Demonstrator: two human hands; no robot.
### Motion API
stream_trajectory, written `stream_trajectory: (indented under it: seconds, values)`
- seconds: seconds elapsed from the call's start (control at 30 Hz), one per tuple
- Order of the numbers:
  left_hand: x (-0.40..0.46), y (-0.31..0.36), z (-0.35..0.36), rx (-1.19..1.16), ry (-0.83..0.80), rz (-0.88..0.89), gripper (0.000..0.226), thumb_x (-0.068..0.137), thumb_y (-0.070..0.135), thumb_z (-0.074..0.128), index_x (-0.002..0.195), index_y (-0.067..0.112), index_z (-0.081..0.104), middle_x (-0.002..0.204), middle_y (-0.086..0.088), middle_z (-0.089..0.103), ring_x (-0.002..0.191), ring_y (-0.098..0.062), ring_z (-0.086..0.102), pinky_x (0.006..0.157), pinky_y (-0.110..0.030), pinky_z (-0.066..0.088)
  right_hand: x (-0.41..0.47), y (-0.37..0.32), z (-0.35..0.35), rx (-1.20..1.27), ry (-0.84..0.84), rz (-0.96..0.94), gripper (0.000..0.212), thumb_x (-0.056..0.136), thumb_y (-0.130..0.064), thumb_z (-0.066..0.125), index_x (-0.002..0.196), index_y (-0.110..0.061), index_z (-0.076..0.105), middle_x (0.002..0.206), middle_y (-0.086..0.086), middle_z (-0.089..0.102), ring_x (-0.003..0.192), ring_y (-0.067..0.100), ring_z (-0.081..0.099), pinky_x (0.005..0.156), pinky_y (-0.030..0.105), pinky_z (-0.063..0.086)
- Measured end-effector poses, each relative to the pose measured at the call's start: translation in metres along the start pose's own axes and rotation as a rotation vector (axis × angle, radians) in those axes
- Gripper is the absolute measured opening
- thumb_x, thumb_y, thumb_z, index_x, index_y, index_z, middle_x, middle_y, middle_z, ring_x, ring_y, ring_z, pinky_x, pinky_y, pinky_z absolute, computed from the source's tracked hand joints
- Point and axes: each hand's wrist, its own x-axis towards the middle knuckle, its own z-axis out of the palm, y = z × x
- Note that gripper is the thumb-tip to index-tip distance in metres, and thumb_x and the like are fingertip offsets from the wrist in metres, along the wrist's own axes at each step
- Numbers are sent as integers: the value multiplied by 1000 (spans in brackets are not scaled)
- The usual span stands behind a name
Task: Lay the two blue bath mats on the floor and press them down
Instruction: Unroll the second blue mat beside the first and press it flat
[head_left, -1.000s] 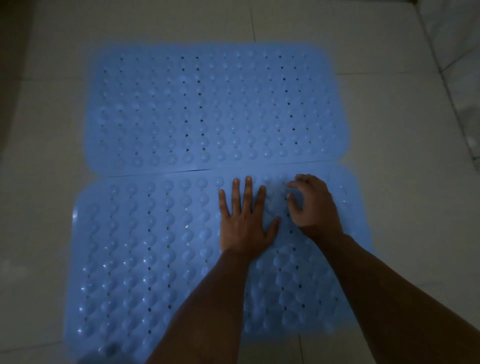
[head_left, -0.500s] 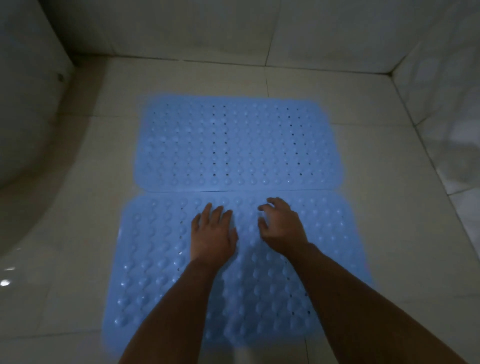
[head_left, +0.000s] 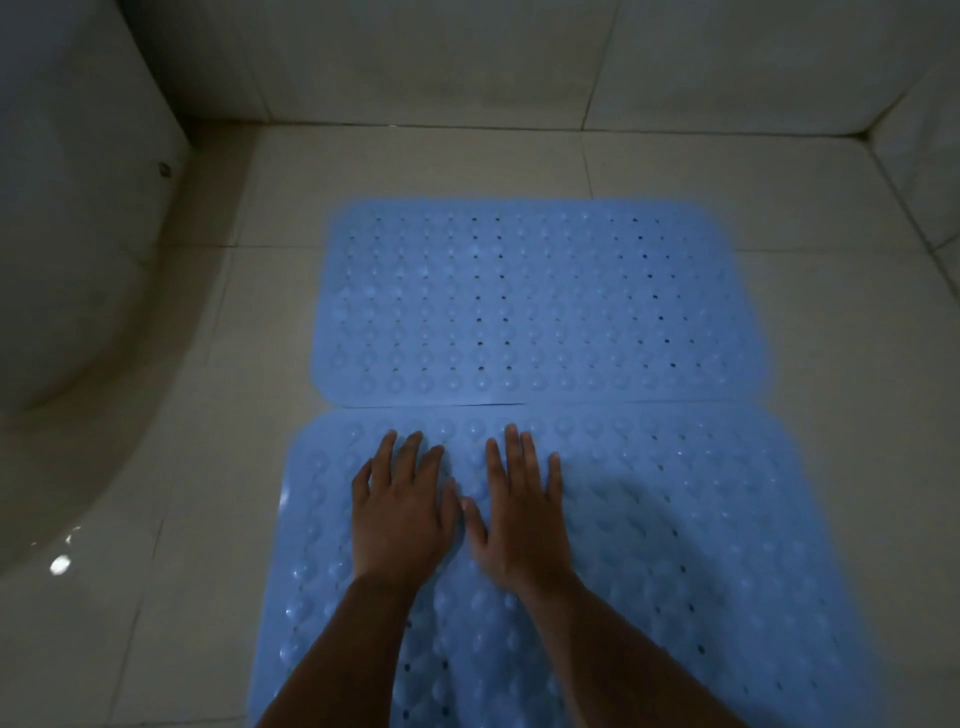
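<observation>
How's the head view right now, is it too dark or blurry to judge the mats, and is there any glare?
Head view: dim and bluish overall, yet both hands, left hand and right hand, read clearly on the near mat; the far mat has soft, haloed edges; a bright glare spot sits on the white fixture at left; wide-angle bending curves the wall tiles.

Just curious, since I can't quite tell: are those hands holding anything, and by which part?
Nothing is held. The left hand and right hand lie flat, fingers straight, on the nearer blue bumpy rubber bath mat.
</observation>
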Motion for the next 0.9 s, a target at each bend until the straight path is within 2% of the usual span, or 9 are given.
stream_trajectory:
  seconds: [0.17,0.47,0.73,0.8,0.9]
  values:
    - [9,-6,6,-11,17,-39,51,99,44,39,136,20,65,150,-6,56,148,-31,41,109,-50,40,2,2,3,-11,-4,-9,75,100,-57,34,161,-15,23,171,12,0,159,28,-3,123,61,12]
    - [12,-7,11,-52,76,-39,49,97,42,44,132,18,67,147,-8,59,145,-34,45,107,-52,44,3,2,7,-3,34,-4,74,99,-57,38,159,-16,30,171,11,5,159,27,2,123,61,14]
    - [0,-12,-2,-48,61,-21,48,100,44,45,136,20,65,149,-6,57,148,-31,41,110,-51,42,6,-1,2,-16,-49,32,76,99,-59,33,162,-18,22,171,12,0,159,27,-2,124,61,10]
    - [-3,-15,-9,-16,71,-4,47,100,44,45,135,21,65,149,-6,57,148,-30,41,110,-49,41,10,-2,-2,15,-105,38,77,97,-61,32,160,-18,26,171,13,6,158,28,5,123,62,12]
    - [-12,-14,-11,-11,45,23,48,101,46,41,135,21,65,149,-7,57,148,-31,42,110,-49,41,18,2,-23,105,-151,5,80,89,-66,35,156,-22,38,167,13,24,155,30,24,121,59,22]
